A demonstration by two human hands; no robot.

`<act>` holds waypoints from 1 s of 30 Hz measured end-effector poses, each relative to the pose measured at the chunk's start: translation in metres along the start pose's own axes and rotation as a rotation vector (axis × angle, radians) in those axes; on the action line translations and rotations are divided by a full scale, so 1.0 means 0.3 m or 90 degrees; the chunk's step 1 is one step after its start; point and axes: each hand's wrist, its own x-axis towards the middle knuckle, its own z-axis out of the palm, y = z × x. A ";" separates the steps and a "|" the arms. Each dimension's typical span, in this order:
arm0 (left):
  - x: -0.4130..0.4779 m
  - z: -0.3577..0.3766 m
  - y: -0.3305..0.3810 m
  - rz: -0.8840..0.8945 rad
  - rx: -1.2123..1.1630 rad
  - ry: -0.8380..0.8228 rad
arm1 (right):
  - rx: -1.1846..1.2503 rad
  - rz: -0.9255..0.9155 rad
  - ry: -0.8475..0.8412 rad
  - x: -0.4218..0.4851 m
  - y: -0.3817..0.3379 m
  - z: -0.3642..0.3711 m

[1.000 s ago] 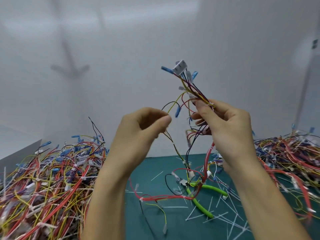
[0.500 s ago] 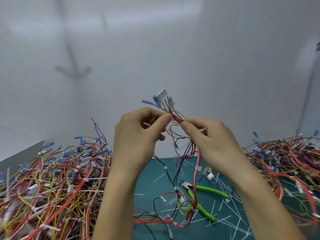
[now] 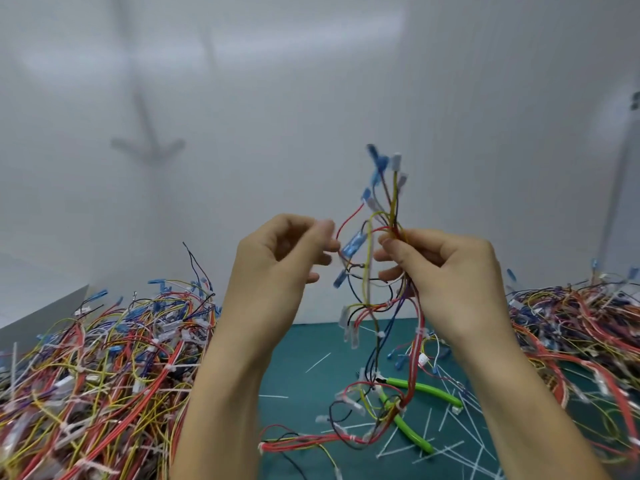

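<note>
Mid-frame our right hand (image 3: 446, 271) pinches the harness (image 3: 394, 199) below its plugs (image 3: 396, 161), left hand (image 3: 277, 265) curled beside a red lead (image 3: 348, 220) (grip unclear, blurred); light & floppy, so we'd hold the tied trunk, not loose ends.

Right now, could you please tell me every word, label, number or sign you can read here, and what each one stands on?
None: no text can be read anywhere.
The wire harness gripped by the right hand: its blue and white connectors are motion-blurred, no marks legible.
The green-handled cutters and the wire piles: no lettering visible.
</note>
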 end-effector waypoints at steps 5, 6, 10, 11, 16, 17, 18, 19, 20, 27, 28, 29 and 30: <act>-0.001 -0.002 -0.024 -0.048 0.097 -0.090 | 0.068 0.084 -0.039 0.001 0.000 0.011; -0.004 0.002 -0.021 -0.053 0.095 -0.104 | 0.090 0.100 -0.055 -0.002 -0.001 0.016; -0.009 0.017 -0.017 -0.052 0.080 -0.120 | 0.135 0.131 -0.081 -0.014 -0.006 0.029; -0.007 0.016 -0.019 -0.045 0.073 -0.108 | 0.148 0.146 -0.088 -0.015 -0.006 0.032; -0.005 0.011 -0.019 -0.036 0.050 -0.050 | 0.140 0.208 -0.147 -0.009 0.002 0.021; -0.005 0.011 -0.020 -0.043 0.042 -0.027 | 0.136 0.212 -0.147 -0.008 0.000 0.016; -0.004 0.009 -0.023 -0.046 0.038 -0.002 | 0.130 0.212 -0.140 -0.005 -0.002 0.011; -0.002 0.008 -0.024 -0.045 0.038 0.024 | 0.122 0.207 -0.124 -0.003 -0.005 0.005; -0.001 0.006 -0.026 -0.038 0.045 0.050 | 0.115 0.196 -0.102 -0.001 -0.010 -0.001; -0.001 0.008 -0.031 0.040 0.239 0.230 | 0.045 0.063 -0.209 -0.007 -0.072 -0.036; -0.002 0.011 -0.028 0.053 0.257 0.247 | -0.008 0.059 -0.272 -0.014 -0.074 -0.033; -0.004 0.014 -0.024 0.065 0.272 0.258 | -0.064 0.059 -0.318 -0.022 -0.072 -0.024; -0.005 0.017 -0.020 0.074 0.279 0.259 | -0.111 0.054 -0.338 -0.030 -0.067 -0.011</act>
